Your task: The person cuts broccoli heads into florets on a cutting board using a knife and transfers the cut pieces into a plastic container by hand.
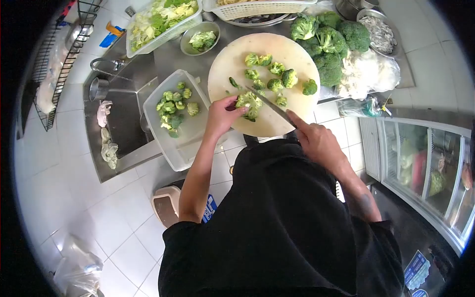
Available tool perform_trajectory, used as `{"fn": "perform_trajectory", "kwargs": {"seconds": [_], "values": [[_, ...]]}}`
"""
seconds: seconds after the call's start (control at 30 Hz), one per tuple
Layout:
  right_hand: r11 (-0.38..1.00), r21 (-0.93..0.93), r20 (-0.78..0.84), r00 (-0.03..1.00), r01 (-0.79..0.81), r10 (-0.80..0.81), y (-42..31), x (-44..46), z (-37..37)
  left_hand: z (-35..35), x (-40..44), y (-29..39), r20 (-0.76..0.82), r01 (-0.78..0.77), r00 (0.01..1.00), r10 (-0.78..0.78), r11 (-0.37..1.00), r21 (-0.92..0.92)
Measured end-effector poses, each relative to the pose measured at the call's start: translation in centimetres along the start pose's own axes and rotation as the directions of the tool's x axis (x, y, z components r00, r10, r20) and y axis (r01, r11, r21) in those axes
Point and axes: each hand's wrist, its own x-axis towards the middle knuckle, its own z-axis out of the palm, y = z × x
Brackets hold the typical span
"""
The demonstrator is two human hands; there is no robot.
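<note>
My left hand (225, 116) grips a piece of broccoli (249, 103) on the round cutting board (225, 62), its cut side facing up. In my right hand (316, 141) is a knife (272, 106), gripped by the handle, its blade slanting up and left with the tip beside the broccoli. Several small cut florets (275, 83) lie across the far half of the board. To the left of the board, a clear plastic tub (185, 138) holds more cut florets (170, 106).
Whole broccoli heads (331, 42) are piled beyond the board's right side, next to a bag of white vegetables (366, 74). A metal bowl (200, 37) and a basket of leafy greens (161, 24) stand at the back left. A sink (123, 116) lies left; a glass-front fridge (425, 168) stands right.
</note>
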Motion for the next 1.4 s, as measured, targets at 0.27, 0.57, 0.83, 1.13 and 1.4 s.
{"fn": "perform_trajectory", "kwargs": {"seconds": [0.27,0.57,0.83,1.13,1.4], "values": [[0.995,-0.098,0.045,0.999,-0.025,0.029,-0.1,-0.7,0.5,-0.3,-0.2,1.5,0.007,0.128,0.992,-0.128,0.991,0.041],[0.987,-0.143,0.061,0.995,-0.067,0.076,-0.7,-0.3,0.8,-0.4,0.3,1.8,0.021,0.164,0.986,-0.166,0.983,0.077],[0.977,-0.159,0.018,0.989,-0.145,0.15,1.0,-0.7,1.2,1.5,-2.0,0.4,-0.118,0.115,0.985,-0.125,0.99,-0.086],[1.0,-0.008,0.099,0.995,0.005,-0.004,-1.9,-0.6,1.6,4.0,-3.2,-3.3,-0.344,0.022,0.937,-0.058,0.994,-0.107],[0.999,-0.039,0.07,0.997,0.033,-0.03,-2.1,0.3,2.3,3.8,-3.7,-2.7,-0.333,0.041,0.94,-0.071,0.995,-0.094]]}}
